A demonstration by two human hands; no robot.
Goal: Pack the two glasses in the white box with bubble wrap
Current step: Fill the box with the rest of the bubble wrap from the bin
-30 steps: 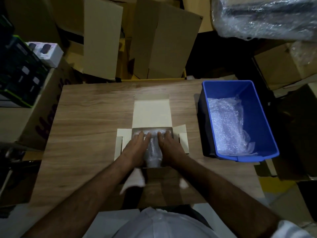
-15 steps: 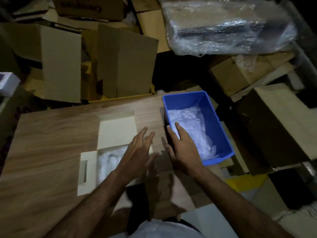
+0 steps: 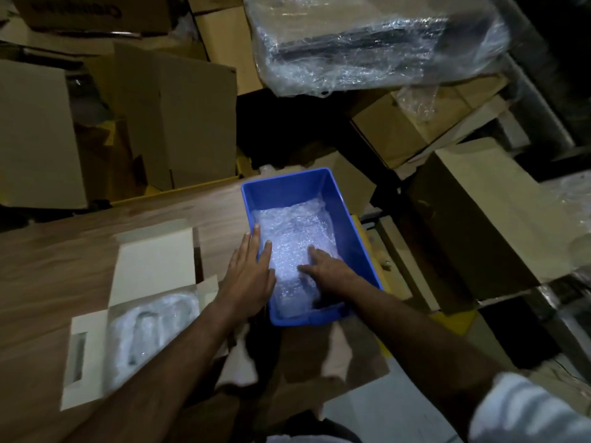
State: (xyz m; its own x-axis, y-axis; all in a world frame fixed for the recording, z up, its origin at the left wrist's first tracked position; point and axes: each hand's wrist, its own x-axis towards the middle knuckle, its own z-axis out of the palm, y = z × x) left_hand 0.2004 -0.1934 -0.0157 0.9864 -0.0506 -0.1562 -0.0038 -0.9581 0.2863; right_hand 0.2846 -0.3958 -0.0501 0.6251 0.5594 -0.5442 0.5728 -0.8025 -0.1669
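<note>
The table [image 3: 64, 257] carries the white box [image 3: 96, 318], open at your left with one wrapped glass [image 3: 150, 327] inside. The blue bin [image 3: 348, 219] holds the bubble wrap [image 3: 294, 231], long axis running away from you. Your right hand [image 3: 329, 270] is nearer, fingers spread on it; your left hand [image 3: 249, 273] lies flat across the rim. Whether a second glass sits under the wrap is hidden.

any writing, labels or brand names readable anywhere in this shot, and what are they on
Dark printing on the brown carton at the top left: it appears upside down and is cut by the frame edge, too blurred to read.
White box: no printing visible.
Blue bin: no label visible.
Other cartons around the table: no legible text.
</note>
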